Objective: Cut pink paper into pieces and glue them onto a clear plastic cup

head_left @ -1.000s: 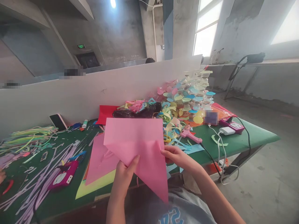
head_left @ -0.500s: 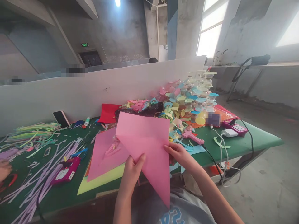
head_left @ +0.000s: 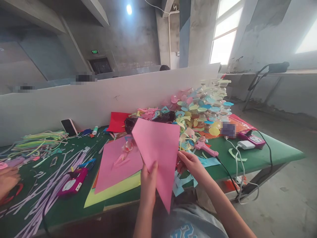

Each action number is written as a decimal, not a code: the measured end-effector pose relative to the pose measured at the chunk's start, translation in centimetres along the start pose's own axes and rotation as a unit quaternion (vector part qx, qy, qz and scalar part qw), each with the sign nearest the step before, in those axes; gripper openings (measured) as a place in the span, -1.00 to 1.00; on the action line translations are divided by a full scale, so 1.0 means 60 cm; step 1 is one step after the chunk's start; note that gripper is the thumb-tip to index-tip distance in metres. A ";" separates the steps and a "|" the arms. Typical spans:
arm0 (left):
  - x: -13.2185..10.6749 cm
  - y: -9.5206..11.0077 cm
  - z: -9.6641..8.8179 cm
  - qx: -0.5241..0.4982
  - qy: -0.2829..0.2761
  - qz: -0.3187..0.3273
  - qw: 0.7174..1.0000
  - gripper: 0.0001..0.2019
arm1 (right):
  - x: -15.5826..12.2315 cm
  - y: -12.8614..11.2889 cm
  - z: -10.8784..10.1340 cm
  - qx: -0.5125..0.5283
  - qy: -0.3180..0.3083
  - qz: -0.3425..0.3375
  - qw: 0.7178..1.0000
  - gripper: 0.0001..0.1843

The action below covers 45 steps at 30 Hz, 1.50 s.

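Note:
A pink sheet of paper point(head_left: 158, 142), slanted along its left side and narrowing to a point at the bottom, is held up in front of me. My left hand point(head_left: 149, 178) grips its lower left edge, thumb on the near face. At the right edge my right hand point(head_left: 187, 162) pinches the paper between thumb and fingers; some fingertips are hidden behind it. Below and to the left lie another pink sheet point(head_left: 106, 172) and a yellow-green sheet point(head_left: 95, 199). A small clear round item point(head_left: 128, 145) and pink scraps point(head_left: 121, 160) rest on that pink sheet.
A pink glue gun point(head_left: 206, 148) lies right of my hands, its cord trailing off the green table point(head_left: 277, 150). Paper-topped clear cups point(head_left: 210, 105) are heaped behind. Leftward are a magenta box point(head_left: 74, 182), purple strips point(head_left: 47, 205), a phone point(head_left: 69, 127) and another person's hand point(head_left: 8, 181).
The raised pink paper has turned and looks narrower, with its lower tip shifted left. My left hand has moved slightly right in view. The view itself has shifted a little.

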State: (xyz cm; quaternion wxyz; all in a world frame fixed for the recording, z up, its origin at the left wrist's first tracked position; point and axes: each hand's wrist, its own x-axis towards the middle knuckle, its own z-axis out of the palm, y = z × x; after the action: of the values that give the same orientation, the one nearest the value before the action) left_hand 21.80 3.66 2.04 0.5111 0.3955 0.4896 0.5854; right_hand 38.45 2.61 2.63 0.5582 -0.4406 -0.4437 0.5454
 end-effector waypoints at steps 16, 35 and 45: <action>0.046 0.041 -0.102 0.088 0.183 0.078 0.976 -0.51 | 0.053 0.012 -0.007 -0.704 0.030 -0.135 0.697 -0.69; 0.044 0.047 -0.104 0.058 0.185 -0.001 0.981 -0.54 | 0.086 0.024 -0.001 -0.753 0.015 -0.141 0.643 -0.66; 0.041 0.065 -0.107 0.010 0.234 0.005 0.972 -0.59 | 0.085 0.019 0.000 -0.582 0.093 -0.124 0.798 -0.73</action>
State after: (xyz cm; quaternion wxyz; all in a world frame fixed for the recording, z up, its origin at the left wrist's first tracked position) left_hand 14.41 5.02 4.43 0.3752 0.2548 0.5996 0.6594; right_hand 38.25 7.72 1.59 0.2978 -0.6722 -0.6745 0.0662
